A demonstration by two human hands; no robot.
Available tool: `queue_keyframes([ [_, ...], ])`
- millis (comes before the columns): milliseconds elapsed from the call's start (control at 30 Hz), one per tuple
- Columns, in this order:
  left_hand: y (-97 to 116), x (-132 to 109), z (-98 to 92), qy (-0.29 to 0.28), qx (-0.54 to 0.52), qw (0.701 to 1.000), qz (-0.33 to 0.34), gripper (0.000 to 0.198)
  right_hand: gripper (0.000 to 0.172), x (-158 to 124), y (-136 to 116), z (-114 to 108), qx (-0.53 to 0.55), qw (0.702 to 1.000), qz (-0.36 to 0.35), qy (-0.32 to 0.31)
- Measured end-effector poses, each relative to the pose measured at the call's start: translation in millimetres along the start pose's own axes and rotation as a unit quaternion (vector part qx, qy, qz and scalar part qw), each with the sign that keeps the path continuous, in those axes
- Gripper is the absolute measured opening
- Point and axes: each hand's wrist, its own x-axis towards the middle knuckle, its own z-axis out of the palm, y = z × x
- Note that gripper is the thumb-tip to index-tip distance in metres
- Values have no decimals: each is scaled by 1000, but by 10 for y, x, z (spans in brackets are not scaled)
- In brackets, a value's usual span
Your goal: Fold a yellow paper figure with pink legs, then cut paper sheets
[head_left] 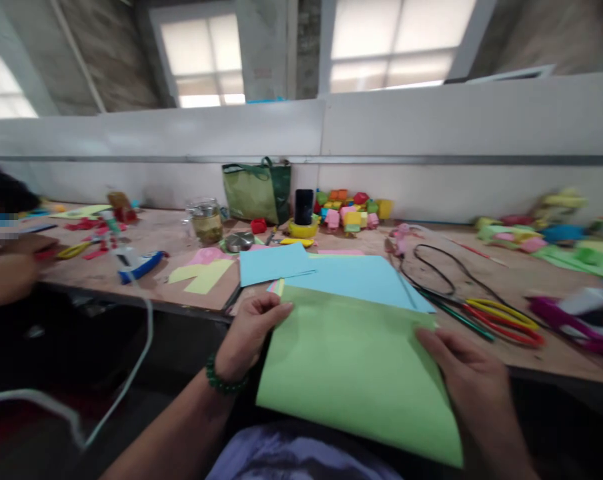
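Observation:
A sheet of green paper (354,363) is held up in front of me, its lower part hanging past the table edge. My left hand (251,333), with a dark green bead bracelet (224,379) at the wrist, pinches its upper left corner. At the upper right edge, my right hand (468,370) grips the sheet between thumb and fingers. Just behind it lie large blue sheets (356,277), with a smaller blue piece (274,262) overlapping them on the left.
Scissors with red and yellow handles (506,323), a black cable (434,260) and a purple tool (576,327) lie at right. Behind stand a glass jar (206,223), green bag (258,190), phone (304,207) and colourful paper shapes (351,213). Another person (6,253) sits at left.

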Motion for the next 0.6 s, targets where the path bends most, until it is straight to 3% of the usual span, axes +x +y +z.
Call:
queue_keyframes([
  [167,7,-9,-15,2,-51,997,-59,39,32,-31,10,8,40,997,-2,-71],
  [600,42,-8,23,17,-62,994,-92,39,33,-42,-61,49,69,994,4,-85],
])
